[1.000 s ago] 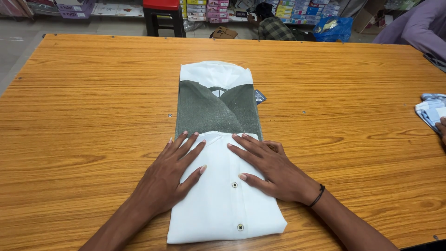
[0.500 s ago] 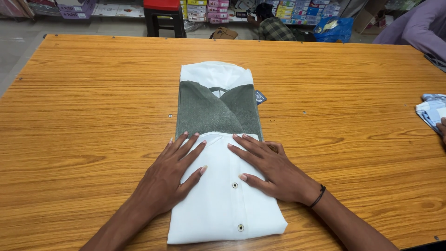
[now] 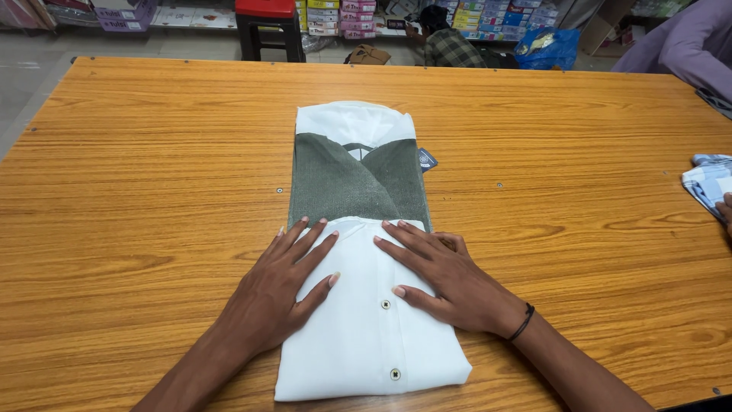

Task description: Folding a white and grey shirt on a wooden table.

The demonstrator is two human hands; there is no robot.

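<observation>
Nothing has moved: left hand (image 3: 278, 294) and right hand (image 3: 446, 278) stay spread flat on the folded shirt (image 3: 362, 252).

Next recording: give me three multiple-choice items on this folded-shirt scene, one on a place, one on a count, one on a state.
1. Where does the small dark tag stick out of the folded garment?
A. right edge
B. left edge
C. near edge

2. How many buttons show on the white panel?
A. five
B. none
C. two

3. How do the left hand and right hand rest?
A. clenched in fists
B. flat, fingers spread
C. raised off the table

Answers: 1 A, it pokes out beside the green part. 2 C, one between the hands, one nearer the edge. 3 B, both palms press the cloth.
</observation>
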